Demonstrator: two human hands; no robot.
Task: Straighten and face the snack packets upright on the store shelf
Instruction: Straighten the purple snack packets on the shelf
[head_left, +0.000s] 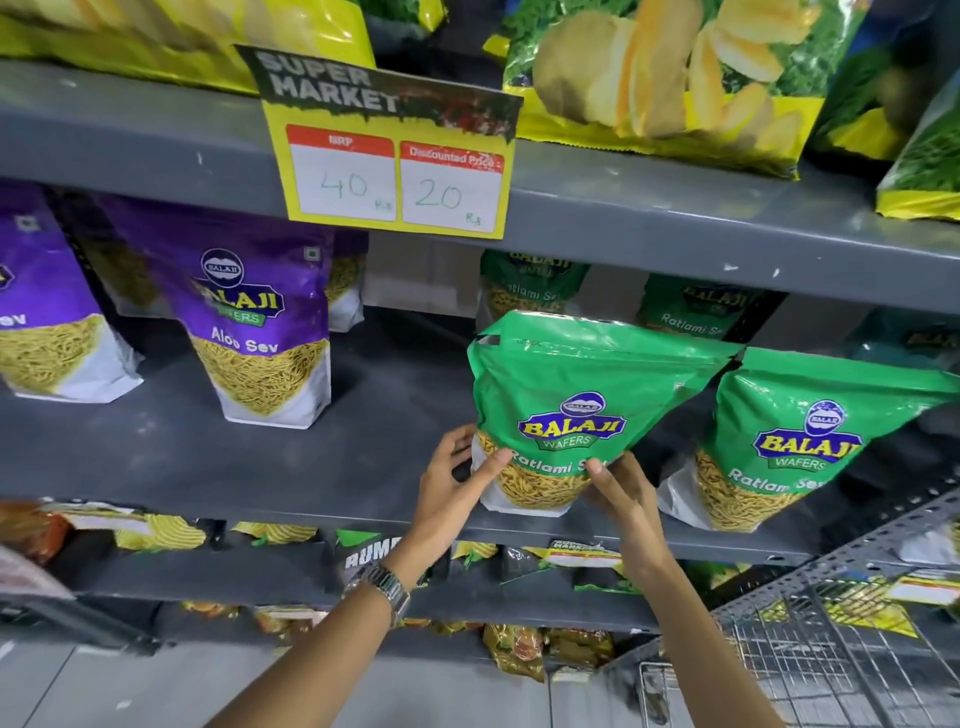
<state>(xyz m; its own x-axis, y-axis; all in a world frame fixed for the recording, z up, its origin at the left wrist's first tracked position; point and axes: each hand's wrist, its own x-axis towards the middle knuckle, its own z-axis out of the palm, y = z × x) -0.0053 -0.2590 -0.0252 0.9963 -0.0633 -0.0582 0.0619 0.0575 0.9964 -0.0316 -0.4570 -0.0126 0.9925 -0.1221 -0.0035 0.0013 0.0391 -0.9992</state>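
Held packet: green pouch (582, 410) printed "BALAJI WAFERS" and "Ratlami S…", the rest of the name covered by fingers; it stands upright, face forward, near the front edge of the grey shelf (291, 467).
Left hand (457, 483): curled round the pouch's lower left corner, thumb laid across the front over the sev picture; a metal watch (384, 587) sits on the wrist.
Right hand (623, 499): gripping the lower right corner, thumb on the front just under the name.
Neighbour on the right: a second green "BALAJI WAFERS Ratlami Se…" pouch (800, 441), leaning slightly, just beside the held one.
Behind: more green Ratlami Sev pouches (530, 286) further back.
Left side of shelf: purple "BALAJI WAFERS Aloo Sev" pouch (254, 317), well apart from the hands.
Price tag (389, 150): "SUPER MARKET", "MRP 40 Rs", "Discounted Price 20 Rs", fixed to the shelf edge above.
Top shelf: green and yellow chip bags (665, 78).
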